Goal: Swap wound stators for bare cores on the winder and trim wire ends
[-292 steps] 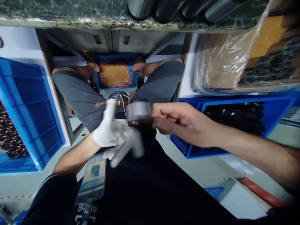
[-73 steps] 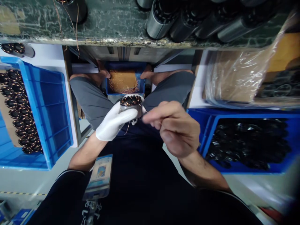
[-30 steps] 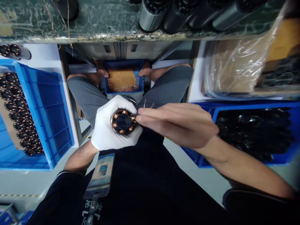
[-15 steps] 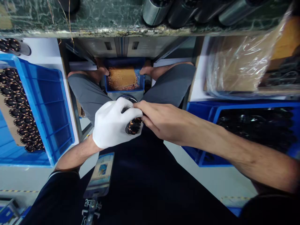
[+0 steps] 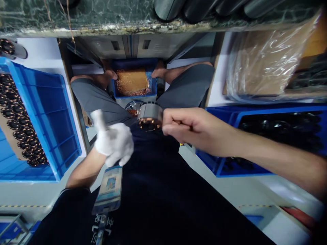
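A motor stator [image 5: 150,115], a grey ring-shaped core with copper windings showing at its lower end, is held up over my lap. My bare right hand [image 5: 182,127] is closed on its right side, fingers curled. Apart from it, to the left, is my left hand [image 5: 112,141] in a white glove, smeared by motion. Its thumb points up, its fingers are spread, and nothing shows in it. Just behind the stator, a round metal part [image 5: 134,106] between my thighs is partly hidden.
On the left, a blue crate [image 5: 48,112] holds many copper-wound stators [image 5: 21,126]. To the right stands another blue crate [image 5: 217,170] of dark parts. A floor bin [image 5: 135,97] contains copper scraps. Metal cylinders [image 5: 170,8] rest on the green bench [image 5: 112,17] ahead. Plastic-wrapped cardboard [image 5: 260,68] lies at right.
My left hand has let go of the stator and moved left and down, its fingers opening. The stator now sits in my right hand, a little higher and turned to show its grey side.
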The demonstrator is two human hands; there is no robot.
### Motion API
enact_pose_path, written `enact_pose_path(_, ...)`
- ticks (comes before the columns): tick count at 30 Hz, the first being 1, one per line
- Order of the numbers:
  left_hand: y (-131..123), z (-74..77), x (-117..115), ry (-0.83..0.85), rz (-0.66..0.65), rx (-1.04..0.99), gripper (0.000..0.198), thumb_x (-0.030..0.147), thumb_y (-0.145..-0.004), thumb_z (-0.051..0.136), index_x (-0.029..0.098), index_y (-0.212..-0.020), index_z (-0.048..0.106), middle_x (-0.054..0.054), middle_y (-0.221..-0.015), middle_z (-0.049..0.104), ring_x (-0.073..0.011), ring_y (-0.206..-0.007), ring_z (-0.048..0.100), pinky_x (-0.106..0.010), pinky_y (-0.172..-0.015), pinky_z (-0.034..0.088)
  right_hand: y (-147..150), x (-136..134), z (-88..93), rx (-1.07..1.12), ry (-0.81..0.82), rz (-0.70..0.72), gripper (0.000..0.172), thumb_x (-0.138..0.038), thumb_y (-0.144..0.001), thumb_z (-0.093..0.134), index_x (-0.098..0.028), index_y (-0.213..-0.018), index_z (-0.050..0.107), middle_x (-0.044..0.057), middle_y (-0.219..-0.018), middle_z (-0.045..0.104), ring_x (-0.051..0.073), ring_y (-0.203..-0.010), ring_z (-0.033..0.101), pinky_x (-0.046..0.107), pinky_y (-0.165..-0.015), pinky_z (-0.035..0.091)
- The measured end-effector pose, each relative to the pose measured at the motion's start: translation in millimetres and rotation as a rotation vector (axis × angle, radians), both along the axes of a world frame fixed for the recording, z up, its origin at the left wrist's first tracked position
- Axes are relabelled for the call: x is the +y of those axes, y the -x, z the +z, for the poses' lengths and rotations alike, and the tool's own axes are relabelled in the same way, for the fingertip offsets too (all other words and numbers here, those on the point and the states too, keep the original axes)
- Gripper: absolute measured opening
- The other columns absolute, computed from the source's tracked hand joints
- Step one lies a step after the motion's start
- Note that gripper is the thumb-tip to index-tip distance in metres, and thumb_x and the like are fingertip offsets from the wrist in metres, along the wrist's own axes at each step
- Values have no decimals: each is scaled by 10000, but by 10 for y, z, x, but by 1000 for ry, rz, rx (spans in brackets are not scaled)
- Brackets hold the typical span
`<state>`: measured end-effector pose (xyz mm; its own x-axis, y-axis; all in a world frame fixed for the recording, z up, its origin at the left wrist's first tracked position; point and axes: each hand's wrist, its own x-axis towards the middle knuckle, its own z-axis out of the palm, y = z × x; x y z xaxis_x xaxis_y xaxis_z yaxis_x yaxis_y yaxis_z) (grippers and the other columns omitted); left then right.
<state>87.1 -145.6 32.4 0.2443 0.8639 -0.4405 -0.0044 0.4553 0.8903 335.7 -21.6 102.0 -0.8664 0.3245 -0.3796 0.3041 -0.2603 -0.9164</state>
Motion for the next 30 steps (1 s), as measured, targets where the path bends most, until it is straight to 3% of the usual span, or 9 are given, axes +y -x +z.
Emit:
enact_pose_path(3, -8, 97, 8, -274, 58, 191, 679, 878, -747, 888, 301, -1091, 787, -76, -1003, 792, -333, -1027, 808, -513, -920, 673, -46, -189, -161, 25, 489, -173, 381, -495, -1164, 541, -260, -883, 439, -108, -676, 271, 82, -532, 181, 240, -473, 210)
enact_pose_path(5, -72, 122, 111, -380, 13, 285, 621, 773, -753, 938, 298, -1120, 777, -80, -1150, 793, -355, -1208, 774, -560, -1069, 629, -38, -219, -194, 30, 504, -177, 385, -523, -1152, 576, -254, -894, 476, -111, -665, 279, 79, -523, 192, 241, -463, 224)
enact_pose_path(10, -303, 143, 289, -139, -329, 56, 342, 548, -1034, 716, 206, -1025, 714, -79, -958, 786, -262, -892, 811, -448, -885, 670, -79, 150, -74, -58, -246, 60, 375, -478, -1111, 696, -236, -833, 627, -39, -725, 502, 100, -725, 542, 240, -641, 431)
enact_pose_path(14, -273, 224, 314, -332, -210, 339, 337, 345, -995, 774, 219, -1291, 676, -99, -1207, 801, -268, -1081, 808, -432, -976, 664, -234, 483, 62, -177, -612, 152, 421, -637, -986, 798, -229, -1089, 793, -7, -1056, 699, 176, -1144, 659, 336, -968, 554)
enact_pose_path(16, -200, 243, 361, -622, -138, 538, 442, 288, -986, 806, 237, -1391, 638, -111, -1362, 755, -282, -1256, 762, -455, -1071, 635, -282, 534, 58, -214, -484, 145, 660, -716, -885, 847, -213, -1307, 784, 21, -1247, 731, 200, -1202, 674, 398, -1031, 581)
enact_pose_path(18, -139, 249, 432, -837, -184, 592, 373, 318, -1027, 788, 259, -1367, 648, -106, -1389, 738, -297, -1313, 737, -496, -1120, 616, -286, 497, -21, -201, -114, 154, 656, -709, -909, 828, -200, -1320, 783, 41, -1256, 768, 184, -1118, 725, 401, -1000, 622)
enact_pose_path(21, -127, 270, 541, -882, -290, 565, 228, 418, -1072, 714, 270, -1244, 696, -59, -1185, 779, -302, -1174, 786, -571, -1204, 570, -246, 329, -212, -171, 414, 172, 470, -660, -968, 802, -197, -1048, 793, 31, -1016, 791, 161, -911, 751, 335, -850, 647)
enact_pose_path(24, -196, 334, 575, -791, -369, 581, 321, 539, -1065, 675, 233, -1140, 742, -37, -1009, 780, -283, -1000, 810, -607, -1210, 567, -212, 151, -322, -154, 565, 148, 473, -647, -992, 770, -207, -857, 662, -32, -762, 648, 111, -702, 633, 274, -699, 573)
enact_pose_path(30, -341, 448, 394, -229, -423, 562, 408, 525, -1063, 625, 167, -1006, 814, -45, -847, 773, -208, -768, 767, -313, -763, 699, -167, 202, -77, -77, -196, 137, 461, -442, -1078, 702, -232, -709, 521, -26, -718, 452, 125, -812, 564, 236, -715, 485)
